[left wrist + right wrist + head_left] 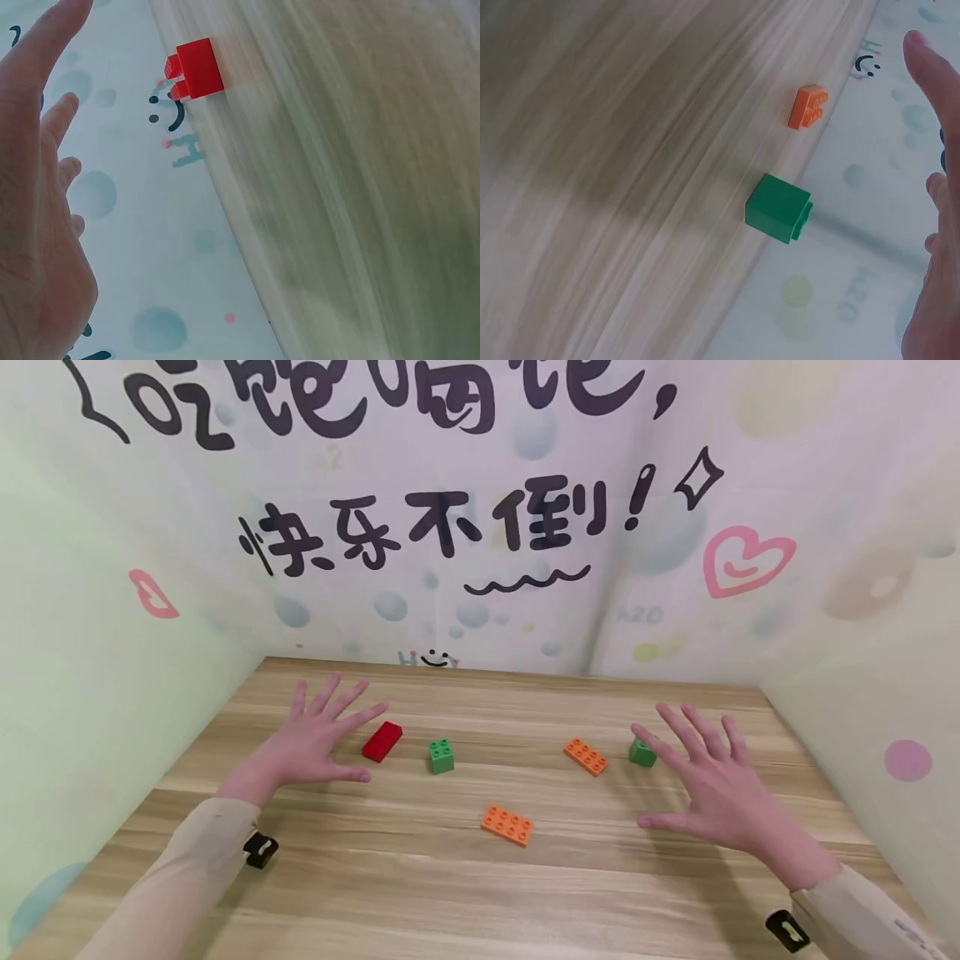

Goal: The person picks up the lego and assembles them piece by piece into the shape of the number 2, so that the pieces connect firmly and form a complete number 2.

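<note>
My left hand (311,743) hovers over the left part of the table, fingers spread, holding nothing. Just right of its fingertips lies a red toy building brick (382,741), also seen in the left wrist view (200,69). A green brick (442,757) with studs on top stands a little further right. On the other side, my right hand (708,789) is raised with spread fingers and grips nothing. Its index finger partly hides a second green brick (642,752) in the head view. Two flat orange bricks, one nearer (507,825) and one further back (586,757), lie between the hands.
The wood-grain table (420,902) ends at a printed cloth backdrop (450,610) with black lettering. Pale cloth walls (60,693) flank both sides. Each sleeve has a black device (260,850) near the wrist.
</note>
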A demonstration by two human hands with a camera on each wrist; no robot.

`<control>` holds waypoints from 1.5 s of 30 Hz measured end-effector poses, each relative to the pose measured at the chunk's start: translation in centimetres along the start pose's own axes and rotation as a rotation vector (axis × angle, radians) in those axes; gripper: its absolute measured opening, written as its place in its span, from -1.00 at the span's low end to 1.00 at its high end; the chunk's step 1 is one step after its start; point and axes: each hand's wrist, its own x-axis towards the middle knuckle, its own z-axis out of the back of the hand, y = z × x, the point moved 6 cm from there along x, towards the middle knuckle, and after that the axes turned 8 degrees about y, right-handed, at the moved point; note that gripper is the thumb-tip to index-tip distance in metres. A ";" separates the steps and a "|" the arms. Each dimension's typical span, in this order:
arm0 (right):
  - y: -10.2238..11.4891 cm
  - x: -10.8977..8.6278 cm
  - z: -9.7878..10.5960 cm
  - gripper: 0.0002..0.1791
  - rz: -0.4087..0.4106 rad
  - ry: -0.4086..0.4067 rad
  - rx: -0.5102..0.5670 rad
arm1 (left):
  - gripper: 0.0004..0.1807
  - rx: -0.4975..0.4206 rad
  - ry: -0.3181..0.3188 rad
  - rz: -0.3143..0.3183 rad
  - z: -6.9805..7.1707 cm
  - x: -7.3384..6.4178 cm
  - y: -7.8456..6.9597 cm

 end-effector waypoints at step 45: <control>7.5 3.5 -3.1 0.16 0.085 0.082 0.282 | 0.06 -0.055 0.013 -0.003 -0.4 0.3 -1.4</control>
